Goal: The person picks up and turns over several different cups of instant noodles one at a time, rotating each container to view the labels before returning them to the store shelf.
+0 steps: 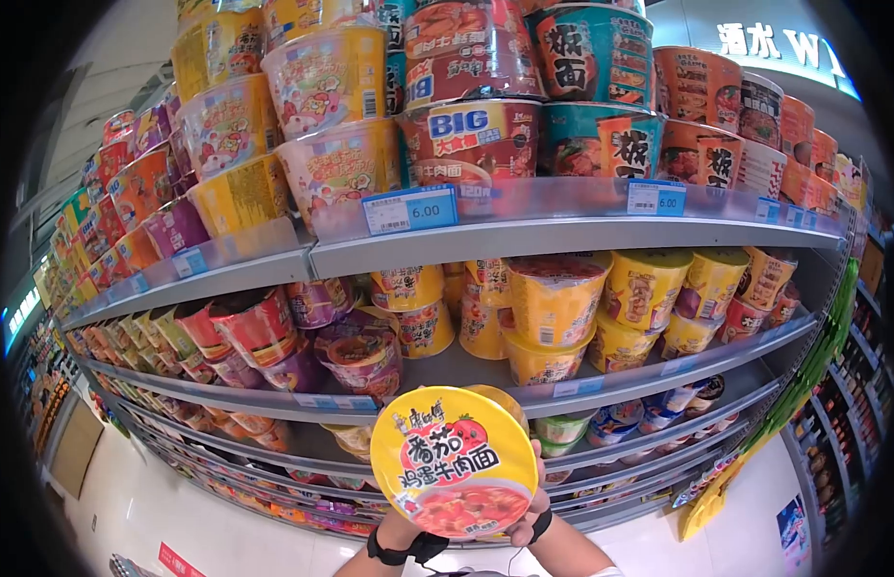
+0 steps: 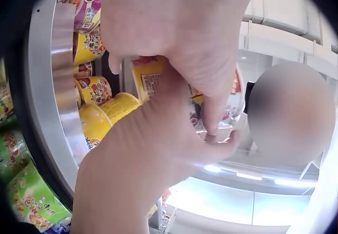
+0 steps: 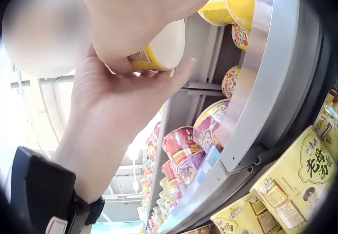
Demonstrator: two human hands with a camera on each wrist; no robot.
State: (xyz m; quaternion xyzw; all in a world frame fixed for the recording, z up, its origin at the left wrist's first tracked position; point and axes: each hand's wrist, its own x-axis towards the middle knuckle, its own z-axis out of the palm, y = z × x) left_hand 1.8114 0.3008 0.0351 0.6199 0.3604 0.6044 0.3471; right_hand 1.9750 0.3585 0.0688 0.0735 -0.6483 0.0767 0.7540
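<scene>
Both hands hold an instant noodle cup up before the shelves, its yellow lid with a tomato picture tilted to face the head camera. At its lower left, my left hand is mostly hidden behind the lid. My right hand grips the right side, with fingers showing at the rim. In the right wrist view, the cup's white base and yellow wall show between the two hands. The left wrist view shows fingers of both hands around the cup's printed side.
Close ahead is a grey shelf stacked with noodle cups. Yellow cups and purple cups fill the tier behind the held cup. Price tags line the shelf edge. Yellow noodle packets sit on a lower tier.
</scene>
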